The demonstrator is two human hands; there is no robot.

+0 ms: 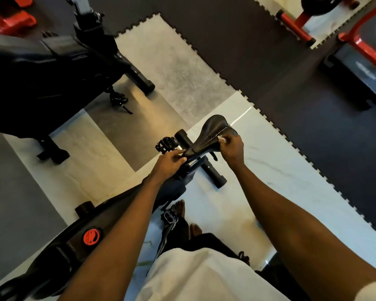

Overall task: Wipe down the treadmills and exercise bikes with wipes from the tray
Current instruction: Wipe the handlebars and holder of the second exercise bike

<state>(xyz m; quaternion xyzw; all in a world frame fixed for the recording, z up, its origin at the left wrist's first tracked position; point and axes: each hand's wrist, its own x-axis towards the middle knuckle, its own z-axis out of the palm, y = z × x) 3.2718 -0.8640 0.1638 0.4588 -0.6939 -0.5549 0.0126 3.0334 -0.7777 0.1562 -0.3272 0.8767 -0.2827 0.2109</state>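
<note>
The left hand (169,158) grips the narrow nose of the smooth black saddle (211,133). The right hand (231,147) pinches a crumpled white wipe (221,139) against its wide rear.

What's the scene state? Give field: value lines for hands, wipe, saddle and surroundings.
left hand: grips the narrow nose of the saddle
right hand: pinches a wipe against the saddle's wide rear
wipe: white, mostly hidden by the fingers
saddle: black, on the near exercise bike
second bike: upper left, untouched
floor: pale tiles bordered by dark foam mats
background: red-framed equipment, top right
</note>
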